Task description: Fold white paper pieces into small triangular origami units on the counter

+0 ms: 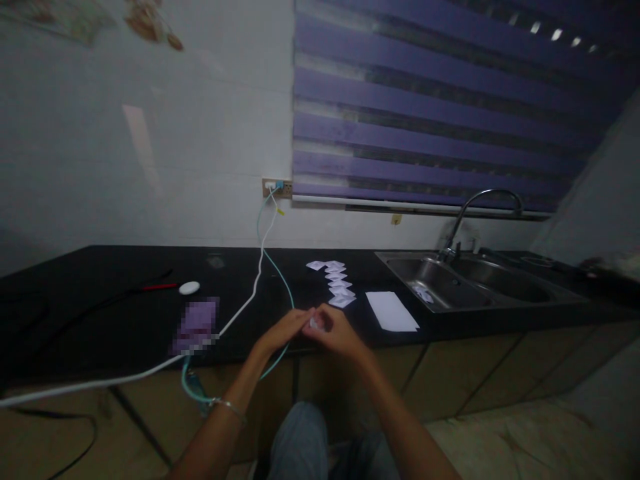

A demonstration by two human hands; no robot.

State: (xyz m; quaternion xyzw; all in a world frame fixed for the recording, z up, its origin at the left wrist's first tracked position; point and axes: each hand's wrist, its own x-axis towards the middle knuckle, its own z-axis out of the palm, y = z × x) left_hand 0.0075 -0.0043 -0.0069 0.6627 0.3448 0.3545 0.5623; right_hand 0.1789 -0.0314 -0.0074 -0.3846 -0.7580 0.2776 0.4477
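Observation:
My left hand and my right hand meet at the front edge of the black counter. Between their closed fingers is a small folded piece of white paper, mostly hidden by the fingers. Just beyond them, several folded paper pieces lie in an overlapping row on the counter, with another bent off to the left at the far end. A stack of flat white paper sheets rests to the right of my hands.
A steel double sink with a curved faucet is at the right; something whitish lies in its left basin. A white cable and a teal cable cross the counter. A white oval object sits at left near a blurred purple patch.

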